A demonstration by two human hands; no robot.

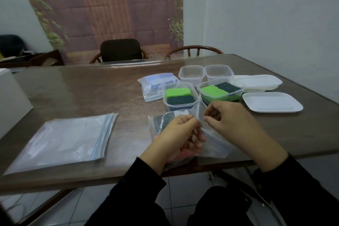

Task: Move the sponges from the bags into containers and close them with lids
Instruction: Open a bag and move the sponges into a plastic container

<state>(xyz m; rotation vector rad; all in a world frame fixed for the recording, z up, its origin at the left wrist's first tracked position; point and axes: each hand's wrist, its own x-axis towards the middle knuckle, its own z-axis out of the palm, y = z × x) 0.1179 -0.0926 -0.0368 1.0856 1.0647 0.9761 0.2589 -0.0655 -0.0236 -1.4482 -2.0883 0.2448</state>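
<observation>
Opening step: left hand (180,130) and right hand (224,118) pinching bag (211,145) mouth at 6 o'clock; next, pull sponge (163,118), drop into container (191,74) at 1 o'clock.

Clear zip bag (211,145) with dark sponge (163,121) near table's front edge; two open containers (180,95) (220,91) behind hold green sponges; white lids (271,104) off, right.

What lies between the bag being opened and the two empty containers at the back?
The two filled containers stand directly between the held bag and the empty containers; the sponges would have to pass over them.
</observation>
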